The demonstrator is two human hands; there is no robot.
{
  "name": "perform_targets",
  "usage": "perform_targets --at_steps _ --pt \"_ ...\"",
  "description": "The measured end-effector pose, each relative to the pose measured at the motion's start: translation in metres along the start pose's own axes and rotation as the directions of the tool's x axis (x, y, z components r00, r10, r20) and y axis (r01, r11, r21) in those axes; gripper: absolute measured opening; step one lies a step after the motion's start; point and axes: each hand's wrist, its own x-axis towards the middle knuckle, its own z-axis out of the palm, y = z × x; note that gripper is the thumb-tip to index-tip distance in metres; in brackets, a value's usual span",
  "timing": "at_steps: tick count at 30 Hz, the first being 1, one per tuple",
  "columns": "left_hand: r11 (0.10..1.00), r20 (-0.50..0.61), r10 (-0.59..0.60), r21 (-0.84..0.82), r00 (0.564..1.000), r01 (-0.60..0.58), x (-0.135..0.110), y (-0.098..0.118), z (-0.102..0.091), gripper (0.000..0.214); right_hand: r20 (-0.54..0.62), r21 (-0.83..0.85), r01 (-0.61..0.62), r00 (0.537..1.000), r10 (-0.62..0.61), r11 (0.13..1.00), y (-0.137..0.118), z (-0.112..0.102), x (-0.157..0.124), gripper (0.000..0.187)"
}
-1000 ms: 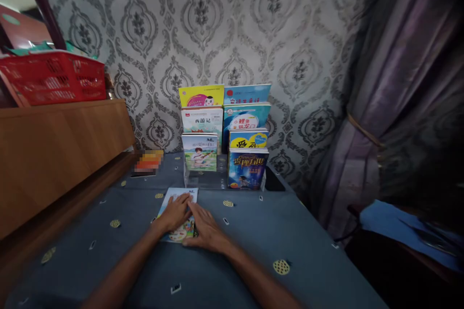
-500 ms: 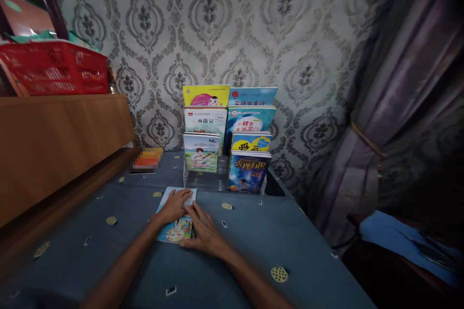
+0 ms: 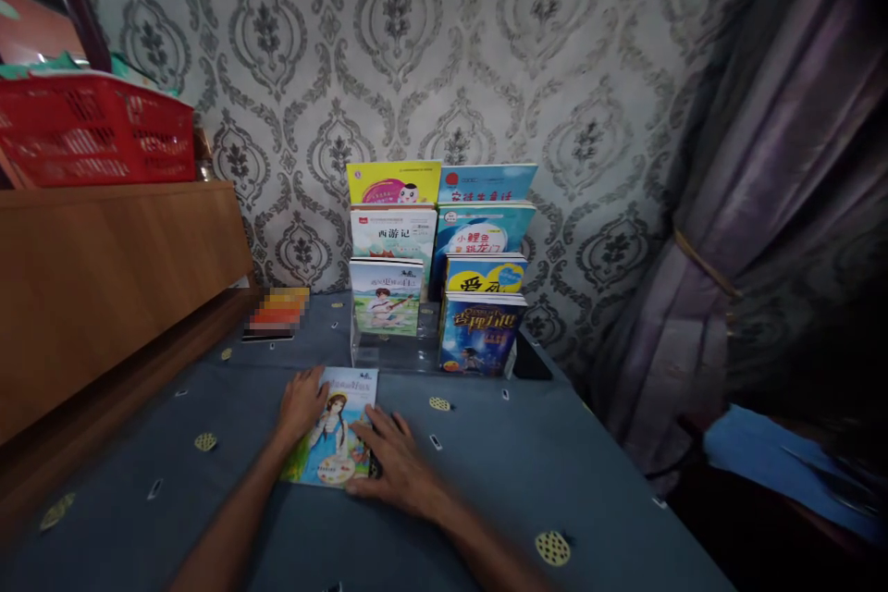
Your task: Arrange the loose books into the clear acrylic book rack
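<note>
A picture-covered book (image 3: 338, 430) lies on the dark cloth, its cover showing a figure in a hat with long braids. My left hand (image 3: 303, 402) rests along its upper left edge, fingers stretched forward. On the other side, my right hand (image 3: 395, 462) spreads its fingers over the book's right edge, with the thumb near the lower corner. Just behind stands a clear tiered book rack (image 3: 395, 353). Its front tiers carry a guitar-player book (image 3: 386, 301) on the left and a dark blue book (image 3: 480, 333) on the right.
Further back on the rack are a yellow book (image 3: 395, 182) and blue books (image 3: 486, 231). A dark flat object (image 3: 533, 361) lies right of the rack. Left are a blurred orange book (image 3: 276, 310), a wooden board (image 3: 117, 277) and a red basket (image 3: 97, 129). A purple curtain (image 3: 728, 203) hangs right.
My left hand has slid off the cover's middle to the book's left edge, uncovering the picture. My right hand stays at the right edge. The view has shifted slightly.
</note>
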Motion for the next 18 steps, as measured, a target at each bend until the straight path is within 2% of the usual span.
perform_targets --at_steps 4,6,8,10,13,16,18 --pt "0.975 0.002 -0.024 -0.221 1.0 0.024 0.012 -0.01 0.01 0.045 0.001 0.024 0.004 1.0 -0.004 1.0 0.003 0.001 0.0 0.088" --pt "0.91 0.029 -0.062 -0.408 0.998 0.068 0.02 -0.018 0.012 0.046 0.002 0.046 -0.004 1.0 0.003 0.999 0.003 0.002 0.0 0.087" --pt "0.778 0.055 -0.087 -0.62 0.995 0.102 0.026 -0.026 0.014 0.046 0.004 0.074 -0.022 1.0 0.022 0.997 0.003 0.003 0.001 0.086" --pt "0.588 0.076 -0.122 -0.798 0.99 0.134 0.029 -0.031 0.016 0.048 0.005 0.097 -0.041 0.999 0.041 0.994 0.003 0.003 0.001 0.084" --pt "0.336 0.144 -0.22 -0.917 0.965 0.214 0.027 -0.031 0.02 0.055 -0.003 0.117 -0.039 0.999 0.039 0.992 0.004 0.003 0.002 0.082" --pt "0.205 0.223 -0.332 -0.931 0.917 0.301 0.024 -0.028 0.023 0.058 -0.02 0.136 -0.023 0.999 0.026 0.99 0.006 0.002 0.003 0.078" --pt "0.153 0.226 -0.353 -0.943 0.908 0.295 0.023 -0.026 0.023 0.054 -0.043 0.151 -0.013 0.999 0.019 0.988 0.007 0.002 0.003 0.071"
